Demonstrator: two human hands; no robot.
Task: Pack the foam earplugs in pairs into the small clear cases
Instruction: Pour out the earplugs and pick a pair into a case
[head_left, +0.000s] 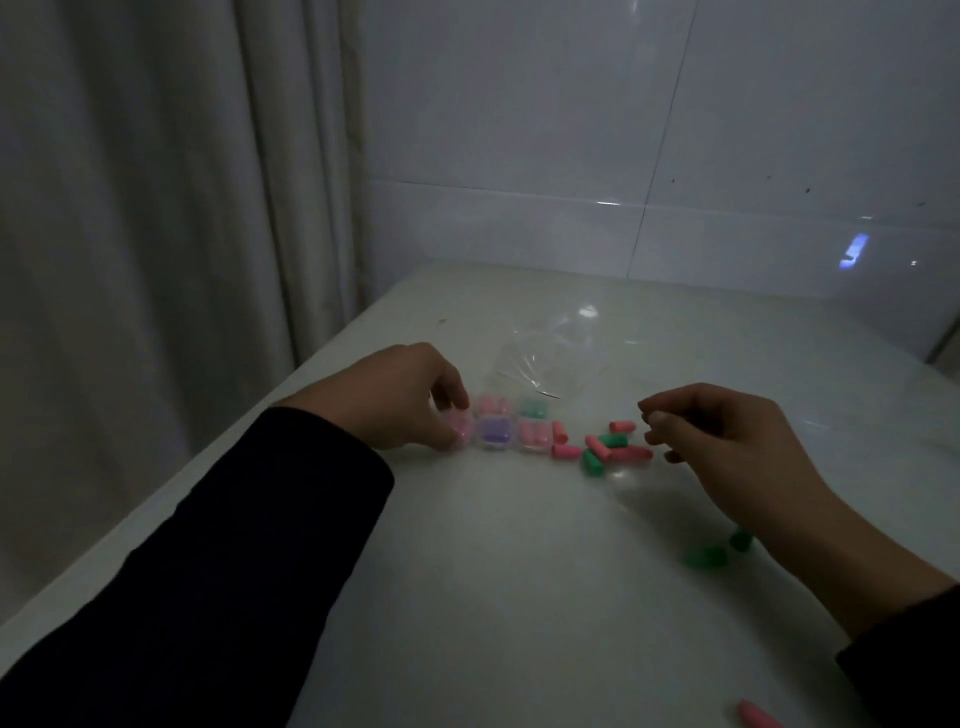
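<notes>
Two hands are working dimly: left hand (400, 397) is pinching a blurred clear case (460, 427); right hand (727, 441) is hovering, fingers loosely curled, apparently holding nothing.

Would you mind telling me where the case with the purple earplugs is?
In the head view, the purple case sits left of centre on the table, between two pink-filled cases, beside the left hand.
</notes>
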